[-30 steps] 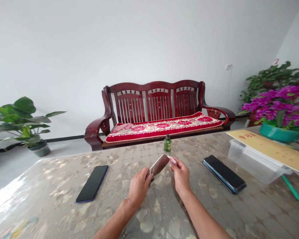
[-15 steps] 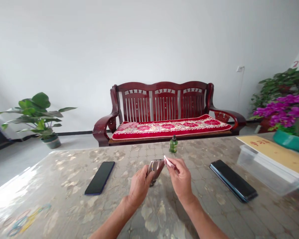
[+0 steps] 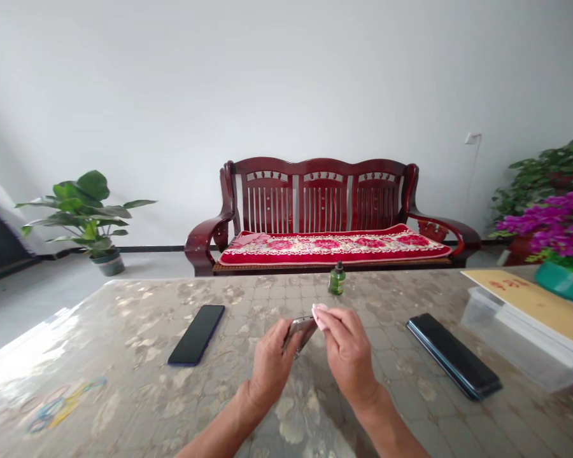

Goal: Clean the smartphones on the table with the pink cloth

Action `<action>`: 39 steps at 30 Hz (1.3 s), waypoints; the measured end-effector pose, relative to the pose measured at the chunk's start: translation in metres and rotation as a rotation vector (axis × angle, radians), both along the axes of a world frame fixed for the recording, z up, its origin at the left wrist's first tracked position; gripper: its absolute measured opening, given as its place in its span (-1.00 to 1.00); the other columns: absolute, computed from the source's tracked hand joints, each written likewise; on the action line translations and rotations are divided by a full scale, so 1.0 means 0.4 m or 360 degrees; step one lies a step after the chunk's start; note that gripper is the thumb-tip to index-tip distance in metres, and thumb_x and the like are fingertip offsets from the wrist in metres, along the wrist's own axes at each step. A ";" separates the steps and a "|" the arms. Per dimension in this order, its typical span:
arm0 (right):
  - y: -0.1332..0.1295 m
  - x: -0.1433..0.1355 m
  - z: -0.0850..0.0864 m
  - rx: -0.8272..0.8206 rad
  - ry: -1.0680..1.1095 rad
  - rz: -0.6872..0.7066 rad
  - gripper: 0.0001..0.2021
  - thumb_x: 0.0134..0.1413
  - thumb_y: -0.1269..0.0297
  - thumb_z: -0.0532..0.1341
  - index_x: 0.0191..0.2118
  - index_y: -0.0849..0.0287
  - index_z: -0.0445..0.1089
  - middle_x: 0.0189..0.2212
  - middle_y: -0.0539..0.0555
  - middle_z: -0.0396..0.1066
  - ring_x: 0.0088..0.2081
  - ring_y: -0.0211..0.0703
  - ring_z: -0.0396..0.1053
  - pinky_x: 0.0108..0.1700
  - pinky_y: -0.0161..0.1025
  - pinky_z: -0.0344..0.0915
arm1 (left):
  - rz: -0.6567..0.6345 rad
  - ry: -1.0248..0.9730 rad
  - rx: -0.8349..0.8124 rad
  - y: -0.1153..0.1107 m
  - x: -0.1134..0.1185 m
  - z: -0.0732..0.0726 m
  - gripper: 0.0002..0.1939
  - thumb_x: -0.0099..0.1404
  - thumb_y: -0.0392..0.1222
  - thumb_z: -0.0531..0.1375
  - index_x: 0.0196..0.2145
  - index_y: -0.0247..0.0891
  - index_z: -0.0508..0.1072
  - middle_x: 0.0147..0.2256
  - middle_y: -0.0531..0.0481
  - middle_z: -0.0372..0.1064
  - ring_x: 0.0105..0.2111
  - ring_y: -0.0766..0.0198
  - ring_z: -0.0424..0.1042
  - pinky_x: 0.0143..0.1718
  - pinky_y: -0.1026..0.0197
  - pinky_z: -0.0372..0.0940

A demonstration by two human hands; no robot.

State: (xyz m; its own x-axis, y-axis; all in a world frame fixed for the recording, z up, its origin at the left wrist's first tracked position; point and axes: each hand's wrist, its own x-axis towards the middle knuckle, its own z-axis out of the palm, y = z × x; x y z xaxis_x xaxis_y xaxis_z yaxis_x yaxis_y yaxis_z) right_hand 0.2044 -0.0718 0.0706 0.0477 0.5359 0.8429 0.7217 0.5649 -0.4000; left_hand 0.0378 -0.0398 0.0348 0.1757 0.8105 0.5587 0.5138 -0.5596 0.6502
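My left hand is closed round a smartphone, which is held tilted above the table with its far edge facing up. Between the fingers of my right hand is a folded pale pink cloth, pressed at the phone's upper right corner. Most of the phone's near side is covered by my left fingers and thumb. Beyond both hands, a small green bottle with a black top stands upright on the table.
A dark phone lies at left, and a stack of phones at right. Coloured rubber bands lie front left. A clear plastic box carries a tan board, beside a teal flower pot. A red wooden bench stands behind the patterned table.
The phone has been tipped, so its top edge shows more now. My right hand has shifted with the cloth along the phone's corner. The whole view has turned slightly left.
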 end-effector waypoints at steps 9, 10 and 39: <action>-0.032 -0.058 0.021 0.0028 -0.0193 0.0155 -0.61 0.25 0.46 0.13 0.13 -0.03 0.36 -0.16 0.10 0.47 -0.10 -0.11 0.40 -0.07 -0.14 0.39 | -0.0009 0.0029 -0.0041 -0.005 -0.009 0.002 -0.71 0.39 -0.06 0.05 -0.46 -0.22 0.31 -0.53 0.12 0.31 -0.53 0.35 0.27 -0.45 0.34 0.15; -0.028 -0.050 0.021 0.0031 -0.0185 0.0159 -0.62 0.25 0.47 0.12 0.11 -0.02 0.38 -0.16 0.10 0.47 -0.10 -0.12 0.40 -0.06 -0.15 0.38 | 0.0017 0.0020 -0.0029 -0.005 -0.013 0.000 -0.71 0.38 -0.07 0.06 -0.47 -0.22 0.31 -0.55 0.13 0.31 -0.54 0.36 0.27 -0.46 0.35 0.15; 0.069 0.022 -0.136 -0.1214 0.1253 0.0334 -0.70 -0.21 0.18 0.27 -0.31 0.22 0.58 -0.48 0.03 0.50 -0.49 -0.20 0.31 -0.47 -0.32 0.21 | -0.0953 0.0963 0.0455 -0.023 -0.040 -0.065 -0.76 0.44 -0.34 0.03 -0.04 -0.24 0.43 -0.03 -0.12 0.49 0.05 0.15 0.43 0.15 0.07 0.26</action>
State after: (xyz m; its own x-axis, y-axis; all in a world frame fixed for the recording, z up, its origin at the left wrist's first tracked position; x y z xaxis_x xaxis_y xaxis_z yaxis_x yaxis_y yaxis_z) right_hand 0.2133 -0.0441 0.0161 0.2717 0.9603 0.0641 0.0331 0.0572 -0.9978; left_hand 0.0219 -0.0491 0.0087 0.8542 0.3326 0.3997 0.2933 -0.9429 0.1578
